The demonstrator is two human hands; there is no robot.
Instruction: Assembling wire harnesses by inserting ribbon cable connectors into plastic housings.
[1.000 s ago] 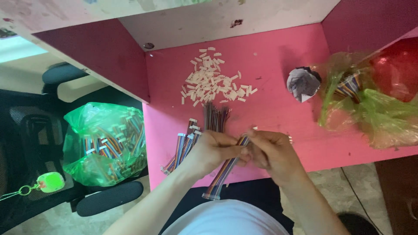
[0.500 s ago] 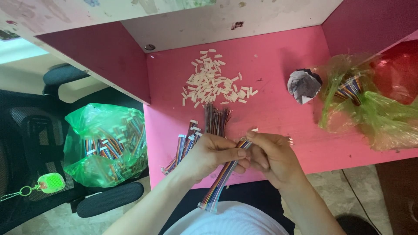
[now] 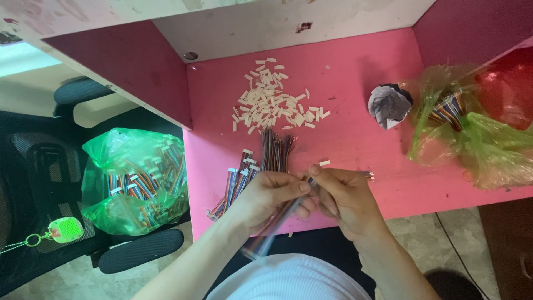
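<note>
1. Both hands meet at the near edge of the pink table (image 3: 355,139): the left hand (image 3: 269,197) is closed around a striped ribbon cable (image 3: 272,228), and the right hand (image 3: 347,197) pinches its upper end with narrow fingertips.
2. The cable slants down off the table edge toward the person's lap, its lower end blurred.
3. It looks light and limp, likely to flop unless gripped close to the end being worked; the thin wire tips seem easy to bend.
4. More cables (image 3: 239,180) lie just left of the hands; small white connector housings (image 3: 272,103) are heaped toward the back edge.
5. A green bag of cables (image 3: 133,178) rests on a chair beside the table's left edge.
</note>
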